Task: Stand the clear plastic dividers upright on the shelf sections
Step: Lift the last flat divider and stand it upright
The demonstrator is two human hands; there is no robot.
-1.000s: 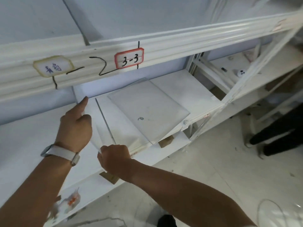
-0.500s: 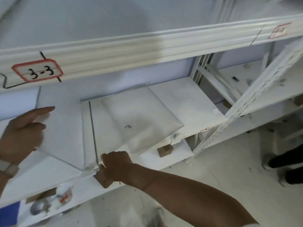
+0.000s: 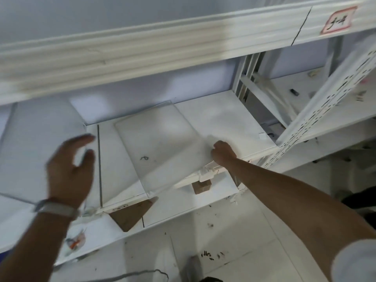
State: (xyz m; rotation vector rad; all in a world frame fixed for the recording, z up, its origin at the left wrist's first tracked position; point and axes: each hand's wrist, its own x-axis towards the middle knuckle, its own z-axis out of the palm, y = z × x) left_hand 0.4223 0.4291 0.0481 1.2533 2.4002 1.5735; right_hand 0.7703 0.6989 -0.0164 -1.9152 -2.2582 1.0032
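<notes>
Since half a second ago our right hand (image 3: 222, 152) has left the standing divider (image 3: 40, 151) at lower left and gone to the flat divider (image 3: 160, 145) at frame centre, fingers curled shut on its right edge. That sheet lies tilted on the shelf (image 3: 223, 119), its front corner overhanging. Our left hand (image 3: 70, 169) hovers open and blurred, fingers spread, in front of the upright one.

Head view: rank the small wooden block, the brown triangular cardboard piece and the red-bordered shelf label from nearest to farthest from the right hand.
From the right hand:
1. Small wooden block, just below it under the shelf edge.
2. Brown triangular cardboard piece, lower left.
3. Red-bordered shelf label, top right on the upper rail.
</notes>
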